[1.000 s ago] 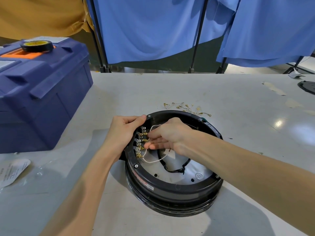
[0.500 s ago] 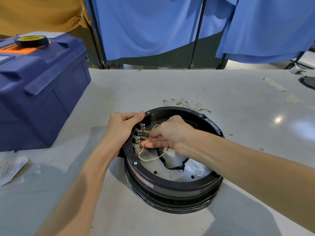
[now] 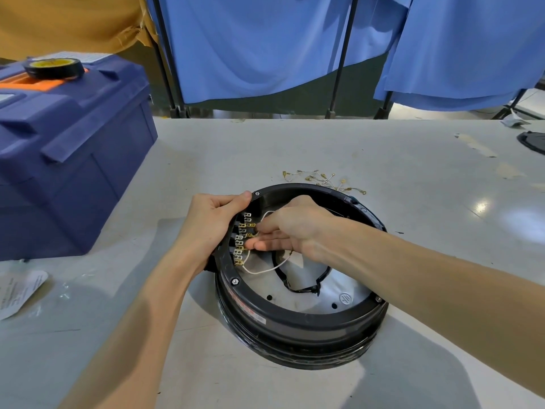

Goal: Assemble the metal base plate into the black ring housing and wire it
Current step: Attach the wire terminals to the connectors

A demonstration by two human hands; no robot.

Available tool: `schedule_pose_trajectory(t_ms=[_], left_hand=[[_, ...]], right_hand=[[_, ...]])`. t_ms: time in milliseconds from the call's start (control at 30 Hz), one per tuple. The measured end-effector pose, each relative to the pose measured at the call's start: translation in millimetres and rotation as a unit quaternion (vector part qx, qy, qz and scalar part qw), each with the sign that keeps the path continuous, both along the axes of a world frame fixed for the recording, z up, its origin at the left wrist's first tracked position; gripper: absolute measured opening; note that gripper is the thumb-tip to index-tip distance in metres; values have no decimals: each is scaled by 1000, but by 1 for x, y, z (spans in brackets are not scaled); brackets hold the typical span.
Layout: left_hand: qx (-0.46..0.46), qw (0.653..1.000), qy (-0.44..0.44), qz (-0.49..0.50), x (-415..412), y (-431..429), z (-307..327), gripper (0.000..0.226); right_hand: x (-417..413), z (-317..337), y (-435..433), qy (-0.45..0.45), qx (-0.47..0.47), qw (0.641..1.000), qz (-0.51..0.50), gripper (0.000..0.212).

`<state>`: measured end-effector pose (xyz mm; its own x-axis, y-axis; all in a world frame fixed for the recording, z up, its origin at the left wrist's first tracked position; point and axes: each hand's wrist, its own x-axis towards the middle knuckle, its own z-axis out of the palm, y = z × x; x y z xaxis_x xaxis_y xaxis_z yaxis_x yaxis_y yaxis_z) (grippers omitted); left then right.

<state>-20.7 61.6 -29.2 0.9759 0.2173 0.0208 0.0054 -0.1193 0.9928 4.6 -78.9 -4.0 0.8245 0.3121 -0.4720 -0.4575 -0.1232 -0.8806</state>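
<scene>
Clamps left grip [image 3: 211,219] round left rim of black ring housing [image 3: 295,317], thumb on top; housing flat on counter [image 3: 383,160], metal base plate [image 3: 333,290] seated inside at the bottom. Reaches right grip [image 3: 295,228] in from the right, fingertips at terminal row [image 3: 240,246] on inner left wall, just beside left grip; cannot tell if pinching white wire [image 3: 262,271] or only touching. Likely needs a leftward push onto a tab, row running near-to-far.

Bright overhead light is glaring in white patches on the table [image 3: 427,178] at right. Soft grey shadows are pooling around the black ring [image 3: 295,326] and across the near tabletop. The wide lens is bending the edges; details are looking sharp.
</scene>
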Motion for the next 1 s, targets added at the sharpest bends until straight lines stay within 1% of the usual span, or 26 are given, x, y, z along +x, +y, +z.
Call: schedule_pose_trajectory(t_ms=[167, 200, 233, 300, 333, 367, 433, 500, 600, 667, 767, 900, 1000], left_hand=[[31, 999, 17, -15, 1, 1, -1, 31], [60, 998, 15, 0, 2, 2, -1, 29], [111, 993, 4, 34, 3, 3, -2, 28], [236, 962, -23, 132, 2, 6, -2, 35], [274, 948, -30, 159, 0, 6, 0, 40], [287, 943, -32, 164, -2, 6, 1, 46], [281, 946, -21, 160, -4, 7, 1, 57], [266, 949, -12, 168, -4, 7, 0, 59], [190, 967, 15, 168, -6, 2, -1, 59], [138, 978, 22, 158, -9, 1, -1, 55], [78, 987, 42, 136, -13, 3, 1, 42], [52, 987, 45, 144, -16, -1, -1, 27], [25, 989, 45, 142, -17, -3, -1, 24]], right_hand=[[2, 0, -1, -6, -10, 1000, 11, 24], [1, 0, -1, -6, -9, 1000, 12, 23], [1, 0, -2, -6, -7, 1000, 15, 22], [0, 0, -2, -3, -3, 1000, 18, 17], [-1, 0, -3, -2, -1, 1000, 19, 14], [-1, 0, -3, 0, 1, 1000, 19, 12], [-1, 0, -4, 2, 2, 1000, 18, 15], [-1, -1, -3, 9, 4, 1000, 13, 18], [0, -1, -2, 16, 17, 1000, -3, 22], [1, -2, -2, 16, 20, 1000, -11, 25], [1, -3, -2, 15, 10, 1000, -7, 27], [1, -4, -1, 11, 4, 1000, -8, 27], [1, -5, 0, 8, 11, 1000, -21, 28]])
